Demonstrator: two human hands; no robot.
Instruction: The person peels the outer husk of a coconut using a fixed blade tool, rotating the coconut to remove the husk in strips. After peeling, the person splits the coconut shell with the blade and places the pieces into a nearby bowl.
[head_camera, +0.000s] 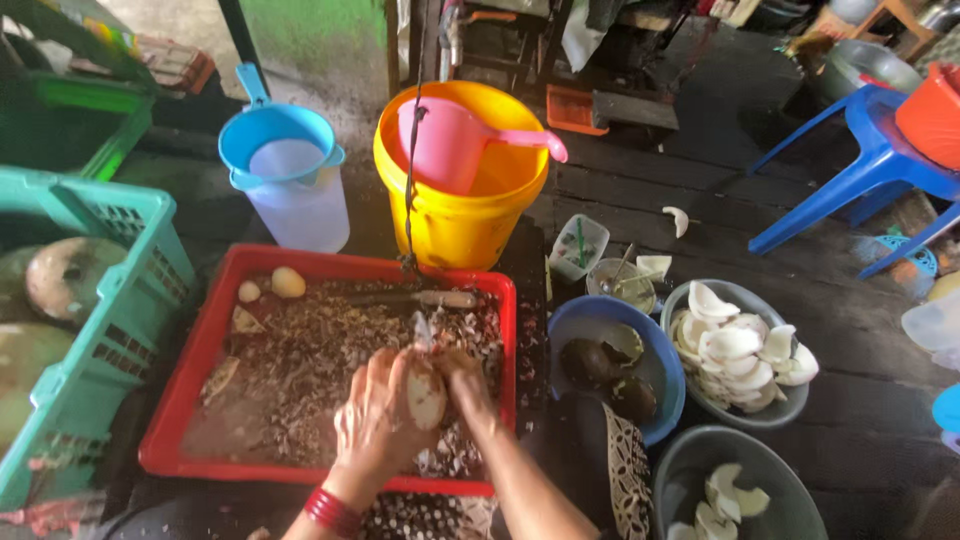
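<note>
Left hand (375, 415) clasps coconut piece (426, 395); right hand (468, 385) probably grips knife (422, 330); peel away from fingers, over red tray (190, 380).

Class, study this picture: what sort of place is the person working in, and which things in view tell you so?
Probably an informal food-preparation spot on a floor of dark planks, at a home or small workshop. The left hand and right hand hold a pale coconut piece over a red tray of shavings, beside bowls of white pieces.
</note>
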